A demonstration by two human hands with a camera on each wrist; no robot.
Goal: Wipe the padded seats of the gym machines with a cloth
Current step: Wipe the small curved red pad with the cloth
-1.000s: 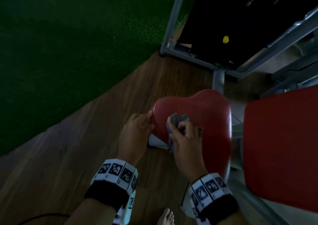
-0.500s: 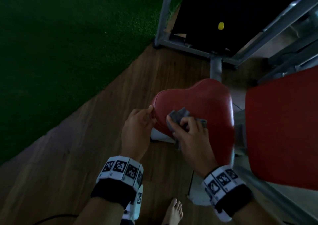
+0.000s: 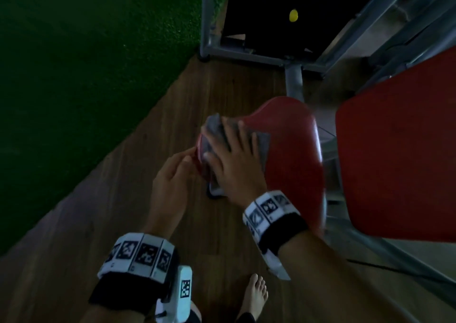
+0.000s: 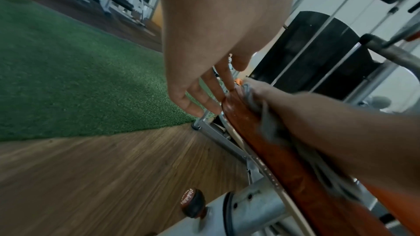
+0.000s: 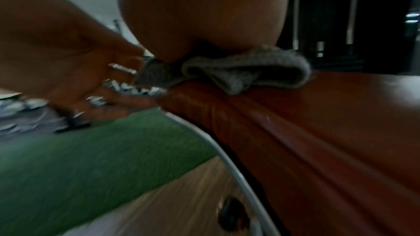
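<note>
Right hand (image 3: 232,164) laid flat, fingers straight and spread, pressing a crumpled grey knitted cloth (image 3: 262,141) onto the near-left corner of a rounded red padded vinyl seat (image 3: 293,155). Cloth bunched under the palm, one fold spilling over the seat's left edge, seen from the right wrist as a thick grey roll (image 5: 245,71) on the glossy red top (image 5: 341,114). Left hand (image 3: 170,177) just beside the seat, fingers loosely extended, fingertips touching the seat's left rim and gripping nothing; same contact in the left wrist view, fingers (image 4: 204,96) against the red edge (image 4: 261,141) with the cloth (image 4: 268,119) above. Seat mounted on a grey metal post (image 3: 293,80) joined to a grey steel frame (image 3: 246,51). Second, flat red rectangular pad (image 3: 399,155) well to the right. Brown wood-plank floor (image 3: 123,211) underneath, dark green artificial turf (image 3: 86,63) to the left. Bare foot (image 3: 255,295) on the planks near the bottom edge.
</note>
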